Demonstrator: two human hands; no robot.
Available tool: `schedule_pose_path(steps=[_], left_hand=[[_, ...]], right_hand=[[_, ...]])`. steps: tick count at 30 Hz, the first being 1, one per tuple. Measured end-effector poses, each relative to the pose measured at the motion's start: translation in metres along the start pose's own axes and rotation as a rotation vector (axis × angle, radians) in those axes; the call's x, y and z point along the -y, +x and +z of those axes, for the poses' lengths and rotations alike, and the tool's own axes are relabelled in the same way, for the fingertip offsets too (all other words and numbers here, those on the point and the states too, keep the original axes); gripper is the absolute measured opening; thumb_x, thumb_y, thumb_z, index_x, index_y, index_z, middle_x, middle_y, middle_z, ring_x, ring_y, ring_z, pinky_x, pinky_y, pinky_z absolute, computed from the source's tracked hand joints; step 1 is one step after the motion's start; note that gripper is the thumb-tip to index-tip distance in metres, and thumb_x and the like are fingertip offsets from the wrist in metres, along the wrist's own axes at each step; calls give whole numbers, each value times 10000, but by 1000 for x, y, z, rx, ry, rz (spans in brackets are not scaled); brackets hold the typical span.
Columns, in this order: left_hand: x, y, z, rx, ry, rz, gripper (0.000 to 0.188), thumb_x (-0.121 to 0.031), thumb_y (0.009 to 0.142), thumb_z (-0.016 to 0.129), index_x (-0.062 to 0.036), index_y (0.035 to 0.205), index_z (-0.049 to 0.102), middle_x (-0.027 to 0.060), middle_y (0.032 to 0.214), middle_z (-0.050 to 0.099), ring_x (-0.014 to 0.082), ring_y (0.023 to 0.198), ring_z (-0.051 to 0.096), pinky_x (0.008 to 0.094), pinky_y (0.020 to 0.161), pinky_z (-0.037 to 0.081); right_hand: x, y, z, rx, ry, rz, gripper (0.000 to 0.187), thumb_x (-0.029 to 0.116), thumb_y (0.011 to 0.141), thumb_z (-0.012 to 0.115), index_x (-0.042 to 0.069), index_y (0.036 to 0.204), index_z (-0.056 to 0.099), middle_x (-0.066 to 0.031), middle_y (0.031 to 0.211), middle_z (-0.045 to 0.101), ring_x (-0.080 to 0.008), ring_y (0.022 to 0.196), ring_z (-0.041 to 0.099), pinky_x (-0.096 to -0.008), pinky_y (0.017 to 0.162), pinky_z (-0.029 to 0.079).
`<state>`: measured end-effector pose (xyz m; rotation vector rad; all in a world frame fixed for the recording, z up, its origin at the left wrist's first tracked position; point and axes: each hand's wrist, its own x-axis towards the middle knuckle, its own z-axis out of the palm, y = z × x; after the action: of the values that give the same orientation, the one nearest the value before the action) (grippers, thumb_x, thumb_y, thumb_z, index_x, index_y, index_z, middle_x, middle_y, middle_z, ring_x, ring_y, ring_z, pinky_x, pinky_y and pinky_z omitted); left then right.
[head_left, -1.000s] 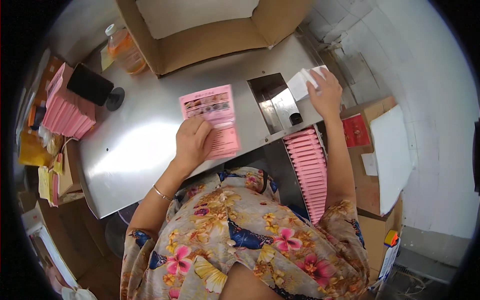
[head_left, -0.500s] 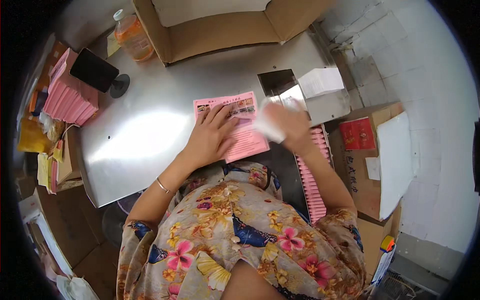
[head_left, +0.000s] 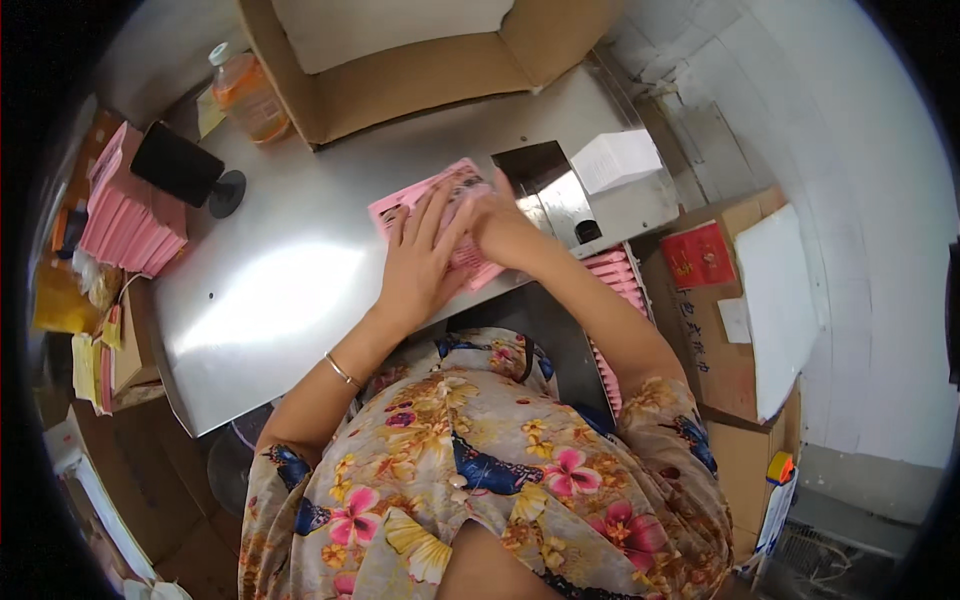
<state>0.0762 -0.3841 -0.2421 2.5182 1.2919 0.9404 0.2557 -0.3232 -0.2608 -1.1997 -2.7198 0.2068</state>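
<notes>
A pink printed paper packet [head_left: 385, 207] with small pictures lies tilted on the metal table in front of me. My left hand [head_left: 420, 260] rests flat across it, fingers stretched and slightly apart. From the right, my right hand [head_left: 508, 235] reaches over the packet's right part, close to the left fingertips. Its fingers point down and are blurred and partly hidden, so I cannot make out whether they grip anything. A stack of white folded papers [head_left: 617, 162] stands to the right, beyond a dark rectangular opening [head_left: 545, 190] in the tabletop.
An open cardboard box [head_left: 420, 90] stands at the back. On the left are a bottle of orange liquid [head_left: 250, 100], a black phone on a stand [head_left: 178, 165] and stacked pink packets [head_left: 130, 220]. Pink packets fill a tray [head_left: 618, 280] below the right edge, beside a carton [head_left: 720, 350].
My right hand has moved left onto the pink packet; the white paper seen in it is out of sight. The packet has turned counterclockwise under my left hand. The whole view has shifted slightly.
</notes>
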Motion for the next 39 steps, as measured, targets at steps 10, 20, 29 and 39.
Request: schedule_pose_path(steps=[10,20,29,39], left_hand=[[27,-64,-49,126,-128,-103,310,-175,886,659,-18,1153,663,172,1327,609,349,1290,531,508,1101,378],[24,-45,-28,87,188,-97,460,-202,870,677,-49,1293,584,194,1423,493,352,1340,448,536,1054,367],[25,-41,-23,69,185,-91,494,-265,876,684,-21,1292,582,205,1452,476,364,1337,446,526,1050,359],[23,-44,-25,86,108,-87,457,-246,866,692,-23,1253,596,199,1444,492,364,1340,451,518,1053,359]], right_hand=[[-71,-70,-8,-50,-50,416,290,128,916,543,92,1175,668,-200,951,691,-411,882,659,-490,775,538],[-56,-93,-91,-515,6,248,275,83,943,602,33,1201,683,-156,1014,726,-326,917,693,-406,834,536],[-115,-96,-95,-539,-241,426,315,219,913,693,37,1169,711,-153,971,653,-332,886,642,-405,783,509],[-99,-94,-100,-444,-83,524,233,190,919,641,79,1091,752,-126,876,660,-334,783,659,-411,675,520]])
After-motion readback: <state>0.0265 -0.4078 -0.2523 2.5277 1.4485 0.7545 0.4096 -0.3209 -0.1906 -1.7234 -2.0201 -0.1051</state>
